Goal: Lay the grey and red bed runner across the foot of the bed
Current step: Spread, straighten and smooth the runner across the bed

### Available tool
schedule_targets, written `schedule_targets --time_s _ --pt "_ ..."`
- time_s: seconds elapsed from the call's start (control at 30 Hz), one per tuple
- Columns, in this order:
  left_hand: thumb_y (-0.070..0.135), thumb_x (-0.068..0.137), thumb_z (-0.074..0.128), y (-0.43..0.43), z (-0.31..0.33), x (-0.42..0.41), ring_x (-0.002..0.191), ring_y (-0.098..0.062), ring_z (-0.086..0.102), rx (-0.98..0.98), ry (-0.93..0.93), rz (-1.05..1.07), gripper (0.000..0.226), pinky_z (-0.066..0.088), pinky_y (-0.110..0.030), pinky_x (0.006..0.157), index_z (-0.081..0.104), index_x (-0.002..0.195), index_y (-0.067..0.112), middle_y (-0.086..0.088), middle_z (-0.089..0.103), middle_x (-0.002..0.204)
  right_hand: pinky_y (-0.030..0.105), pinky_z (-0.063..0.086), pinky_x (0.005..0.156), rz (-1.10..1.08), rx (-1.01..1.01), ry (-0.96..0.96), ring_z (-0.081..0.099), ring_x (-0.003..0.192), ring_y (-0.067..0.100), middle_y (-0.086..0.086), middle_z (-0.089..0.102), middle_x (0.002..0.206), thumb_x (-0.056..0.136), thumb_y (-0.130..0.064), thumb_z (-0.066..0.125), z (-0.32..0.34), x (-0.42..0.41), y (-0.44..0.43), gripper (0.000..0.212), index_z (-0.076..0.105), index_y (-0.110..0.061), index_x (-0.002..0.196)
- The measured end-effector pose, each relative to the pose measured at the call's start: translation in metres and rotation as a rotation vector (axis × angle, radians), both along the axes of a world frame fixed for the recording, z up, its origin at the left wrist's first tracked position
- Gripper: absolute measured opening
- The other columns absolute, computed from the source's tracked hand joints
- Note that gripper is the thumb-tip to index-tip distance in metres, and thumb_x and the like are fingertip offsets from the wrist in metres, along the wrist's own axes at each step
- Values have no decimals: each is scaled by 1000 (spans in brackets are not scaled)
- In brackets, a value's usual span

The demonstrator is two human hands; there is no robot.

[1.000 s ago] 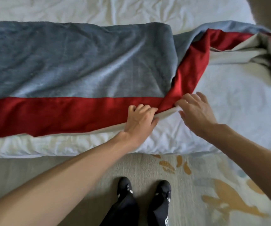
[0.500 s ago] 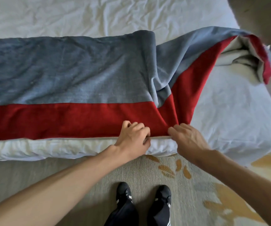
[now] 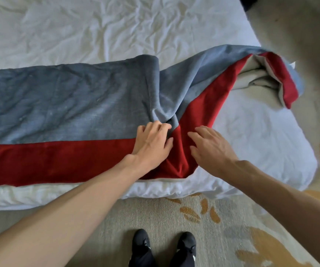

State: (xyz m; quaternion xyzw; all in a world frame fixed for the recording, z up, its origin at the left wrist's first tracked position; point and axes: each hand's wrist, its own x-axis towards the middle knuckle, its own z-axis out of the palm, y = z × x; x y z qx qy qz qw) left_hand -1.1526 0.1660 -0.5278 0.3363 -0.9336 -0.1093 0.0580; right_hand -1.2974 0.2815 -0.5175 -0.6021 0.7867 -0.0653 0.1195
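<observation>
The grey and red bed runner [image 3: 63, 112] lies across the foot of the white bed [image 3: 101, 31]. Its left part is flat, with the red band nearest me. Its right part is twisted and bunched toward the bed's right corner, where the beige underside [image 3: 255, 78] shows. My left hand [image 3: 153, 143] rests on the runner where grey meets red, its curled fingers and thumb gathering a fold of the cloth. Just to the right, my right hand [image 3: 211, 147] lies on the red fold with its fingers spread and fairly straight.
The bed's near edge [image 3: 174, 189] runs in front of me and its right corner [image 3: 299, 151] is rounded. I stand on a beige carpet with orange leaf shapes [image 3: 193, 212]. My black shoes [image 3: 165, 245] are close to the bed.
Both hands have left the runner's near edge and moved up onto the cloth. The red fold between them has been pulled closer to the bed's edge.
</observation>
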Motion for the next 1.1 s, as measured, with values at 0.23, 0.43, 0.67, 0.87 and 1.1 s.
schedule_targets --time_s 0.23,0.43,0.67,0.87,1.1 --pt "28 83 60 -25 3 -35 100 -27 55 -11 27 29 27 36 -42 81 59 106 14 -4 61 103 36 26 106 8 45 37 40 123 33 16 52 124 87 -23 53 0 -38 -23 40 53 -7 124" --pt "25 84 60 -59 -1 -68 94 -28 55 -63 26 56 23 37 -41 77 61 104 14 -5 60 97 36 28 104 44 56 91 42 119 35 17 53 121 85 -22 52 3 -73 -66 39 55 -6 121" --pt "26 90 52 -116 7 -103 111 -23 46 -86 -51 73 32 30 -37 87 57 121 18 2 56 119 39 26 111 20 16 60 37 130 34 20 46 134 88 -16 49 6 -114 -127 41 52 -3 126" --pt "13 85 54 -159 2 -125 122 -25 36 -118 -239 -4 48 27 -38 91 44 132 17 -1 43 136 38 12 118 23 -31 -81 11 145 28 17 15 156 96 -27 41 -1 -122 -181 50 35 -7 142" --pt "15 82 57 -180 -6 -145 107 -27 43 -186 -468 20 35 30 -38 85 50 116 14 -5 55 115 36 34 100 171 107 6 50 115 25 5 60 122 95 -19 42 -19 -154 -256 27 51 -16 120"
